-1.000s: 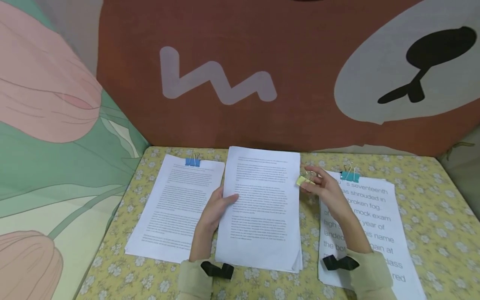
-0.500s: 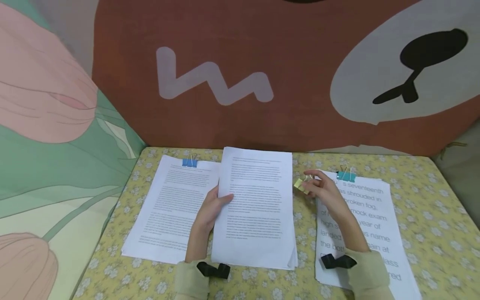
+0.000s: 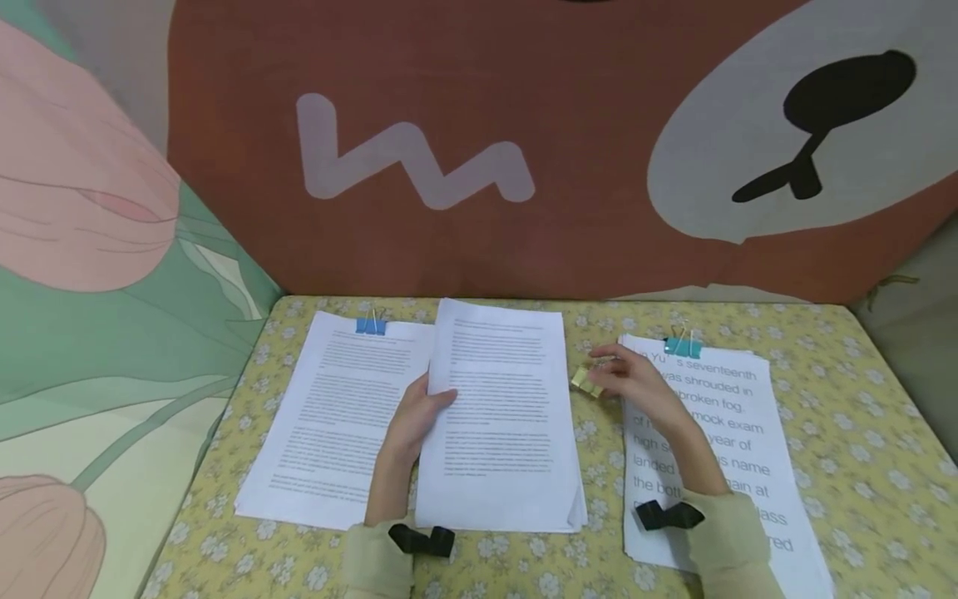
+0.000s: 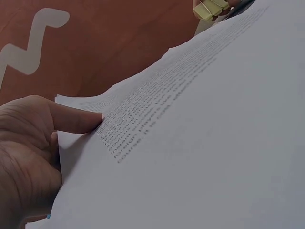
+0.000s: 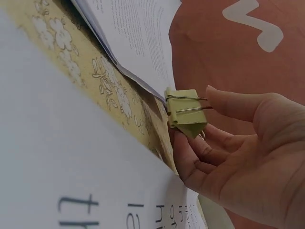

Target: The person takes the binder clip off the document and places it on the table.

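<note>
My left hand (image 3: 414, 420) grips the left edge of a stack of printed paper (image 3: 497, 416), its thumb on the top sheet. In the left wrist view the thumb presses on the sheet (image 4: 200, 143) and the other fingers are hidden behind it. A yellow binder clip (image 5: 187, 110) is pinched in my right hand (image 3: 639, 387) by its wire handles, thumb on one side and fingers on the other. This clip stands just right of the stack's edge, apart from it in the head view.
To the left lies a paper stack (image 3: 337, 416) with a blue binder clip (image 3: 371, 324) at its top. A large-print stack (image 3: 748, 466) with a teal binder clip (image 3: 683, 347) lies to the right, partly under my right forearm. A flowered cloth (image 3: 876, 466) covers the table.
The view has shifted slightly, so everything slides left. The held stack's top has tipped lower. My right hand has turned the yellow clip and stays beside the stack's right edge.
</note>
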`<state>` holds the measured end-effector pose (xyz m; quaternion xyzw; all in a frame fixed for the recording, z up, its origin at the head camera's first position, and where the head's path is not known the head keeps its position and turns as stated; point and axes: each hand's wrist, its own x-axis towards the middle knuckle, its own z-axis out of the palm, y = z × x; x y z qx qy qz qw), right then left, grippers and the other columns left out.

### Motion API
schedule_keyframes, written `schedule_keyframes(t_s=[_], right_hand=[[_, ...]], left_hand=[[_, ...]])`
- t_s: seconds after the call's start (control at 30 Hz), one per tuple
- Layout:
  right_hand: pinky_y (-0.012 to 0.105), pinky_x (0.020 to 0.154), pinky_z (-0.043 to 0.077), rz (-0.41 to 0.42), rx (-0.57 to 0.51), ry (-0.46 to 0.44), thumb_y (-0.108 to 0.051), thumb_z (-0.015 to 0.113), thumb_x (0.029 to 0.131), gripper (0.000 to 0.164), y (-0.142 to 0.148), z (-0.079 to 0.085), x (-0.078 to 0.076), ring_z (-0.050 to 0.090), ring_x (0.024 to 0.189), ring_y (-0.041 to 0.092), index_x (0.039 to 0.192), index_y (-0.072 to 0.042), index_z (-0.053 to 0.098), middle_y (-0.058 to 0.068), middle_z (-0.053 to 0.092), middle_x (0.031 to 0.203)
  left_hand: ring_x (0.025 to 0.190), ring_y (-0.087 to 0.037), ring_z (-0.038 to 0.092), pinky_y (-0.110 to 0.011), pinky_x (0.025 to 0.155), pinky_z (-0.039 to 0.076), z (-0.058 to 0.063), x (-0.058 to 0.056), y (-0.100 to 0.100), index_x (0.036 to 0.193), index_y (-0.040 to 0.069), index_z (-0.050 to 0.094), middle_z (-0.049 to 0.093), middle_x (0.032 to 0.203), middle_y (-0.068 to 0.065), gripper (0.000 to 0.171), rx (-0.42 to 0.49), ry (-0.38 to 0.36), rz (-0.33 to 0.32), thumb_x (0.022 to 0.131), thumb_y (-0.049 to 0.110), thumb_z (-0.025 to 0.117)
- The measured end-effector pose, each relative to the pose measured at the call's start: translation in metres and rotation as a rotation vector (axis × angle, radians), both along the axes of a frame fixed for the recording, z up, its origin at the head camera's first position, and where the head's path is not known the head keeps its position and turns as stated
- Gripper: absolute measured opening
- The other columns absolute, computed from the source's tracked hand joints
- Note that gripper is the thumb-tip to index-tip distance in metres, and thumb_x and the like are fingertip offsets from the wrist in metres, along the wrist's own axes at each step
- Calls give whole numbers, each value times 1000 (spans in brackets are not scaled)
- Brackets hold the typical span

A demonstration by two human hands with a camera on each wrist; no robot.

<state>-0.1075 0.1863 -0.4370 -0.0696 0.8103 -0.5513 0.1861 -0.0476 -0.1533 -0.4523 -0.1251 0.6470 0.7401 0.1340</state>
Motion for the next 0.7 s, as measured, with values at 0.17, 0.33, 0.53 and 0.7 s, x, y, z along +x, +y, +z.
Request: schedule_keyframes(t_s=[0.17, 0.33, 0.53, 0.7], right_hand=[[35, 78, 57, 58, 28, 11, -18, 69, 101, 48, -1, -3, -2, 66, 94, 24, 140, 5, 54, 19, 66, 114], [34, 79, 57, 102, 17, 6, -15, 69, 100, 47, -2, -1, 0, 64, 102, 27, 140, 6, 55, 22, 65, 122], [34, 79, 56, 112, 30, 20, -15, 68, 101, 45, -2, 1, 1, 63, 103, 25, 139, 7, 56, 22, 66, 122], [34, 78, 57, 101, 46, 17, -19, 67, 103, 46, -2, 0, 1, 64, 101, 25, 140, 6, 57, 20, 66, 121]], left_hand=[[111, -30, 70, -38, 93, 58, -3, 0, -1, 155, 11, 46, 66, 134, -15, 56, -27, 18, 2, 100, 4, 54], [111, -29, 70, -37, 92, 58, -5, -1, -2, 157, 12, 45, 64, 137, -15, 58, -52, 21, 7, 100, 6, 55], [112, -28, 69, -36, 94, 56, -6, -2, -4, 156, 12, 46, 64, 137, -13, 58, -76, 13, 24, 100, 5, 55], [111, -28, 69, -34, 93, 55, -5, -3, -6, 154, 8, 48, 65, 135, -15, 55, -94, 7, 53, 100, 4, 56]])
